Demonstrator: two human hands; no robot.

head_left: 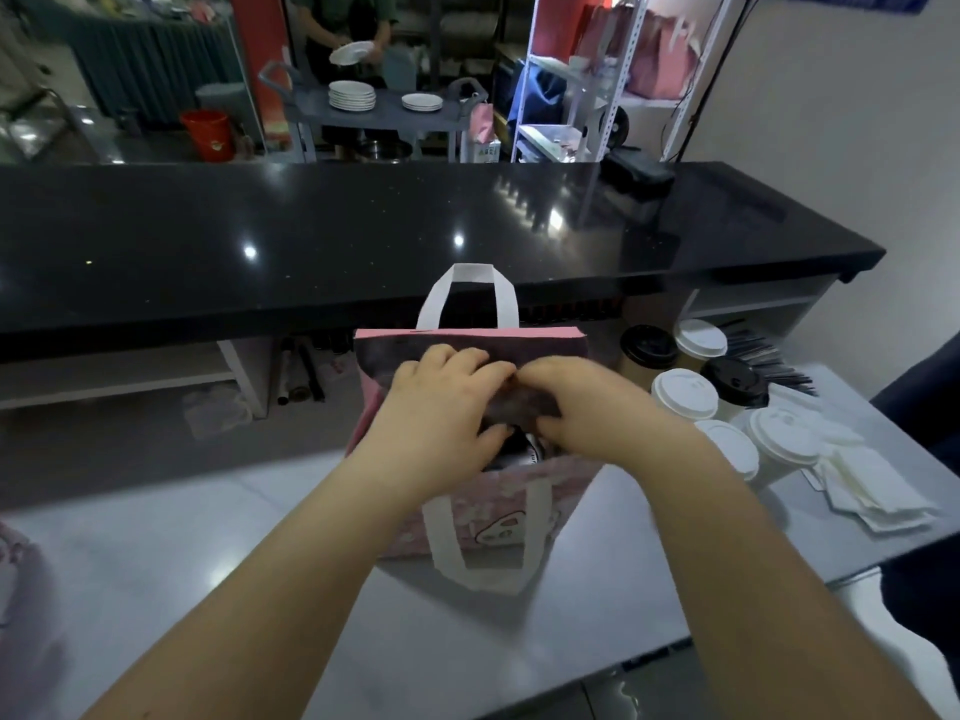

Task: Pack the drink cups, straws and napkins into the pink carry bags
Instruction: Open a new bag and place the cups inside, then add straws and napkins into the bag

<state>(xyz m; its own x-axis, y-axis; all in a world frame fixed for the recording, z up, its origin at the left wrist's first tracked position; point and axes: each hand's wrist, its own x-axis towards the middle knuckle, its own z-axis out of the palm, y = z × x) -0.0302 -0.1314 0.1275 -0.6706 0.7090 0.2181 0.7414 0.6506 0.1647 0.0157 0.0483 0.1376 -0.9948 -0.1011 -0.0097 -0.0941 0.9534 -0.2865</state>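
Note:
A pink carry bag [498, 506] with white handles stands on the white table [208, 553] in the middle of the view. My left hand [441, 407] and my right hand [587, 407] meet over its open mouth, and both grip a dark insert or fold there. Something dark with a white rim shows inside the bag; I cannot tell what it is. Several drink cups with white lids [685, 392] and black lids [735, 381] stand to the right. White napkins [872, 491] lie beside them. Dark wrapped straws [769, 356] lie behind the cups.
A long black counter [363, 231] runs across behind the bag. Another pink bag [21, 574] shows at the left edge. A dark-clothed person [930, 407] stands at the right edge. Beyond the counter, a person handles plates at a cart [374, 111].

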